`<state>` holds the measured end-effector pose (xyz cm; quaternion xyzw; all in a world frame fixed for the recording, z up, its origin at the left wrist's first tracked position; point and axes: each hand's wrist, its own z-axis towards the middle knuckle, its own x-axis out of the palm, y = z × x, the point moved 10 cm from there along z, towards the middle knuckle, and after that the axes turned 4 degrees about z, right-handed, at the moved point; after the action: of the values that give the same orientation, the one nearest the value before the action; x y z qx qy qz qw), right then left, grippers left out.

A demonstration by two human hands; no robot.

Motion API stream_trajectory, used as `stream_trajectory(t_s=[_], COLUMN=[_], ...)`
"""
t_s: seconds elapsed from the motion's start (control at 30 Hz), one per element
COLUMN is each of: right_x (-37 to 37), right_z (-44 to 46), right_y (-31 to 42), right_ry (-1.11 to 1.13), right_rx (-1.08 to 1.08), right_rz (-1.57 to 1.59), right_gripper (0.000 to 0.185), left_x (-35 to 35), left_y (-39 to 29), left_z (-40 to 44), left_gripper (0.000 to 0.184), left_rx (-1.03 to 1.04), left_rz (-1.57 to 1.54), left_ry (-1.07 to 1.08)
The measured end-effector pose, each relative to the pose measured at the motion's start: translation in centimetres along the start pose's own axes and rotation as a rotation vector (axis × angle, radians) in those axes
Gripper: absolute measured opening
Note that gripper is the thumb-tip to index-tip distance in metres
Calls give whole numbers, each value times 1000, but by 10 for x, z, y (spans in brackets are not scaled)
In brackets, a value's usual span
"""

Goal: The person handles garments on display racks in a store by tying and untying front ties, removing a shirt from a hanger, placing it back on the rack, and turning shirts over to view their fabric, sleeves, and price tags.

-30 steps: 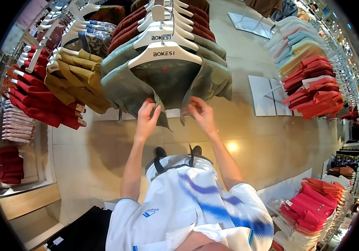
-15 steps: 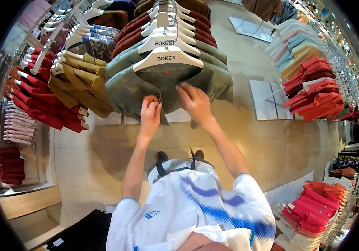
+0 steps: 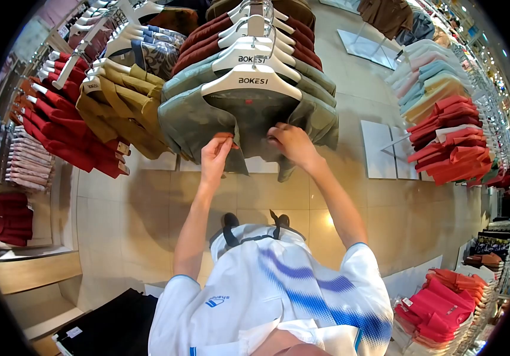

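Observation:
A grey-green shirt [image 3: 192, 121] hangs at the front of a rack on a white hanger [image 3: 252, 83] lettered BOKESI. Its front is open, and the darker inside of the back shows between the two front panels. My left hand [image 3: 214, 159] pinches the edge of the left front panel. On the other side, my right hand [image 3: 295, 145] has its fingers curled around the edge of the right front panel. The exact grip of the right fingertips is partly hidden.
Behind the shirt hang more green and maroon garments [image 3: 198, 47]. To the left are mustard shirts [image 3: 118, 110] and red clothes [image 3: 83, 142]. Red tops [image 3: 451, 142] hang at right, folded pink clothes [image 3: 439, 305] lie lower right, and black fabric [image 3: 112, 323] lies lower left.
The shirt's front panels are spread wider apart. My right hand has moved to the right with its panel, and its fingers are more curled. The view has shifted slightly.

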<state>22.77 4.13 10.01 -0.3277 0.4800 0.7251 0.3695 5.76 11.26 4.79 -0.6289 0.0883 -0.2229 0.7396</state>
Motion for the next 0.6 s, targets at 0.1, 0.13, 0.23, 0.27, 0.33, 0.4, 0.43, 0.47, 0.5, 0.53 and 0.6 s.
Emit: stream_trajectory(t_s=[0.1, 0.13, 0.23, 0.27, 0.33, 0.4, 0.43, 0.47, 0.5, 0.53, 0.6], right_x=[-4, -3, -1, -3, -7, -9, -11, -14, -15, -16, -20], right_z=[-7, -8, -8, -8, -7, -7, -6, -6, -6, -5, -4], right_y=[14, 14, 14, 15, 16, 20, 21, 24, 27, 28, 29], right_ry=[67, 70, 116, 116, 115, 130, 129, 129, 132, 136, 106], right_rx=[-74, -72, -64, -57, -53, -78, -80, -89, -97, -99, -92], right_rz=[49, 53, -20, -6, 8, 55, 54, 67, 81, 82, 82], right_gripper=[17, 17, 18, 17, 16, 15, 15, 15, 16, 16, 19], left_x=[9, 14, 26, 29, 35, 39, 42, 44, 45, 46, 48], left_y=[-6, -10, -27, -30, -36, -44, -49, -52, -55, -58, -69], left_z=[4, 6, 7, 6, 4, -1, -3, -5, -7, -9, -12], left_gripper=[7, 6, 7, 8, 9, 8, 8, 8, 9, 9, 10], left_rx=[69, 154, 334, 369, 407, 453, 499, 500, 500, 499, 515], left_rz=[64, 135, 330, 415, 537, 598, 659, 659, 652, 647, 624], left_ry=[28, 56, 93, 98, 111, 103, 95, 92, 84, 77, 57])
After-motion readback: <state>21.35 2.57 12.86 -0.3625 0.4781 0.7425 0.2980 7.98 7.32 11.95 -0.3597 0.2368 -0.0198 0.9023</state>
